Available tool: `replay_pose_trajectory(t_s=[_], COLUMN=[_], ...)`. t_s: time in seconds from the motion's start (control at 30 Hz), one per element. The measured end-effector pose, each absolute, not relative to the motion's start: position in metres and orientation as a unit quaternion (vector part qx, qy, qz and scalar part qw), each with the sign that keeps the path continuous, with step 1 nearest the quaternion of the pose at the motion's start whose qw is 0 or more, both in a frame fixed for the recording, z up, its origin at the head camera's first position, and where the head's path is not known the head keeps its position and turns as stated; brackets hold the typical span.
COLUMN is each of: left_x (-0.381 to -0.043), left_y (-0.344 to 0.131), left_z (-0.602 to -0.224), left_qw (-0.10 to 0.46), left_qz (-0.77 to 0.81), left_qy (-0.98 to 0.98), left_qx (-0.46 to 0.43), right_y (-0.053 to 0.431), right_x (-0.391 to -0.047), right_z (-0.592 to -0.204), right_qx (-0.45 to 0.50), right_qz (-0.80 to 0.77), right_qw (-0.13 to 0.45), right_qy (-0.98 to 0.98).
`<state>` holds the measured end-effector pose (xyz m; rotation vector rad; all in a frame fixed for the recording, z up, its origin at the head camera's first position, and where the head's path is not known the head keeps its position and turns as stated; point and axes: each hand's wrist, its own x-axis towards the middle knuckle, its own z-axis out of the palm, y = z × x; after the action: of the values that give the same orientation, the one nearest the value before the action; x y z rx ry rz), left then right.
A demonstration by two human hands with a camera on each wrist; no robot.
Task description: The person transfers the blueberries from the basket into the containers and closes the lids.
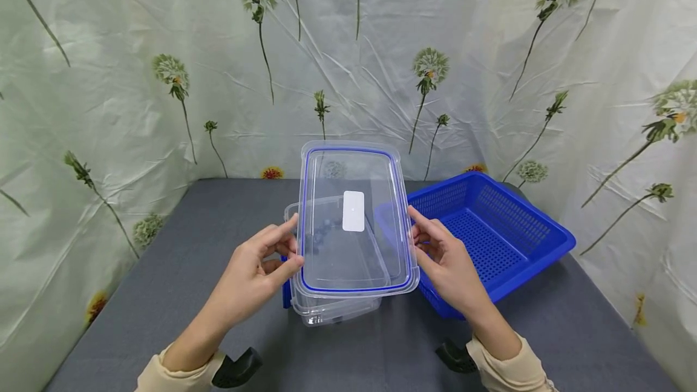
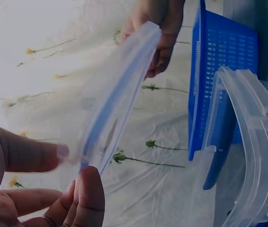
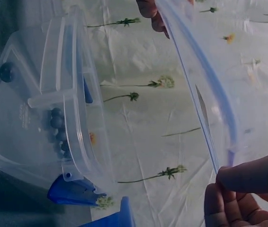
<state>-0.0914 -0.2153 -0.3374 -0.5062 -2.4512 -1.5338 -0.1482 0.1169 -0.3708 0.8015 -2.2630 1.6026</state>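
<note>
A clear plastic lid [image 1: 327, 168] with a blue seal and a white label [image 1: 353, 211] is held up between both hands, tilted toward the head camera. My left hand [image 1: 250, 277] pinches its left edge between thumb and fingers. On the opposite edge, my right hand [image 1: 449, 268] pinches it the same way. Below and partly behind the lid stands a clear plastic food container [image 1: 340, 314], its upper part uncovered. Several small dark round things [image 3: 57, 121] lie inside it, as the right wrist view shows. A blue clip [image 3: 70, 189] hangs at the container's side.
Right of the container, a blue plastic basket [image 1: 490, 222] with perforated walls sits at an angle on the grey tabletop [image 1: 229, 216], close to the right hand. Behind the table hangs a pale curtain [image 1: 370, 77] printed with dandelions.
</note>
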Motion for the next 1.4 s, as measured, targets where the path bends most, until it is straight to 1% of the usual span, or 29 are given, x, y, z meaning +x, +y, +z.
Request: replay_pose_trajectory(t_s=[0.23, 0.43, 0.53, 0.77, 1.07, 1.2, 1.4], left_x=[-0.091, -0.091, -0.091, -0.093, -0.097, -0.099, -0.103], left_y=[-0.215, -0.214, -0.214, -0.211, -0.215, -0.216, -0.215], left_z=[-0.341, -0.343, -0.343, -0.339, -0.34, -0.343, -0.345], left_qw=[0.116, 0.145, 0.166, 0.19, 0.267, 0.273, 0.28], left_qz=[-0.527, -0.525, -0.509, -0.511, -0.408, -0.388, -0.375], left_qy=[-0.819, -0.806, -0.812, -0.803, -0.845, -0.854, -0.861], left_qx=[-0.195, -0.231, -0.233, -0.24, -0.219, -0.214, -0.2], right_y=[0.119, 0.115, 0.112, 0.103, 0.088, 0.084, 0.078], right_x=[-0.151, -0.152, -0.152, -0.153, -0.162, -0.167, -0.173], right_z=[-0.367, -0.362, -0.358, -0.351, -0.341, -0.336, -0.33], right_qx=[0.282, 0.25, 0.231, 0.188, 0.169, 0.167, 0.161], right_qz=[0.582, 0.603, 0.602, 0.598, 0.65, 0.651, 0.655], right_qw=[0.143, 0.152, 0.163, 0.191, 0.226, 0.237, 0.228], right_qy=[-0.749, -0.742, -0.747, -0.755, -0.706, -0.701, -0.702])
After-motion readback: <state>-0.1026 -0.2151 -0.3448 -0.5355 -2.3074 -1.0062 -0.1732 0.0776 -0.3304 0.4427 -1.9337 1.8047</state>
